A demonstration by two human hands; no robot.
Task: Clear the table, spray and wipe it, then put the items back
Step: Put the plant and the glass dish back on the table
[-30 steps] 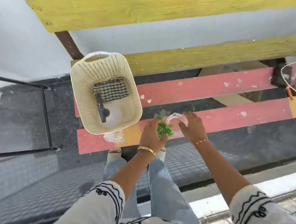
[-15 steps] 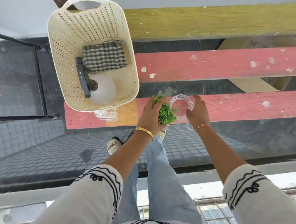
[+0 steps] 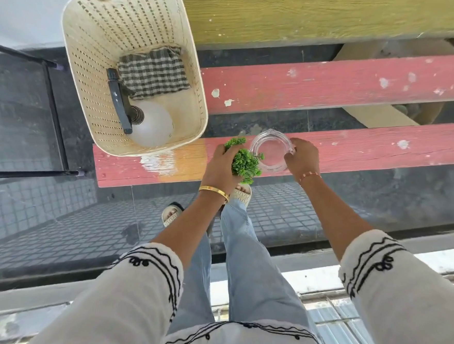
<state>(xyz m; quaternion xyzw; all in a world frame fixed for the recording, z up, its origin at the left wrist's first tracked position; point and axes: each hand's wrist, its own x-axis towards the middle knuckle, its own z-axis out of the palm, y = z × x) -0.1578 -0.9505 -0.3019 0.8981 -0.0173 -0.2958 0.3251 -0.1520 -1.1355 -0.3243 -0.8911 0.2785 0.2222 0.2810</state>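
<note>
A small green artificial plant [image 3: 245, 163] is gripped in my left hand [image 3: 220, 169] over the nearest red plank [image 3: 366, 148]. My right hand [image 3: 301, 158] holds the rim of a clear glass dish [image 3: 271, 151] that rests on the same plank, right beside the plant. A cream perforated basket [image 3: 130, 39] stands at the left end of the planks. Inside it lie a checked cloth [image 3: 153, 72] and a white spray bottle [image 3: 150, 124] with a dark trigger.
A second red plank [image 3: 335, 83] and a yellow-green plank [image 3: 317, 15] lie farther away, with gaps between them. A black metal frame [image 3: 55, 108] stands at left over dark tiled floor. My legs and sandalled feet are below the near plank.
The view has tilted down and moved closer, so basket and planks shifted upward in frame. Both hands stay on the plant and the glass dish at the near plank.
</note>
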